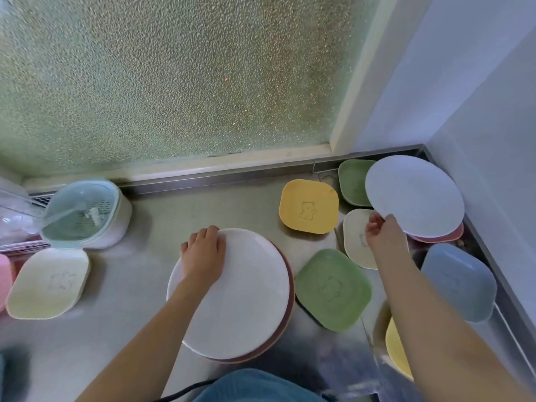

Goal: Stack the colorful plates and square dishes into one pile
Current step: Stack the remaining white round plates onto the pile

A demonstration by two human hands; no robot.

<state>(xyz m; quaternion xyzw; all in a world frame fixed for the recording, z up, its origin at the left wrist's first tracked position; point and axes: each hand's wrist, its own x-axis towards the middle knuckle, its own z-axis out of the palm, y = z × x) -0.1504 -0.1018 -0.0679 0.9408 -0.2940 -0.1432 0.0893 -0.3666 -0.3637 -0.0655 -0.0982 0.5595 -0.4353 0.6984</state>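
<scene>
We see a steel bench running under a frosted window, with plates and square dishes scattered over its right half. Our left hand lies flat on the white round plate near the bench's front edge; its fingers are straight and close together, reaching to the plate's far-left rim. That plate tops a small pile, with a brown-pink plate's rim showing beneath it on the right.

Our right hand holds a pale lavender round plate up near the bench's far right corner, tilted toward us. The fingers curl under the plate's near-left rim while the thumb presses on top, so the plate is pinched at its edge and extends away from the hand toward the wall. Just below it lies a pink plate.

Around these lie the square dishes: a yellow one, a dark green one in the far corner, a cream one partly behind our wrist, a green one just beside the pile, a blue-grey one by the right edge, and another yellow one under our forearm. At the left edge sit a pale yellow square dish and a mint strainer basket.
</scene>
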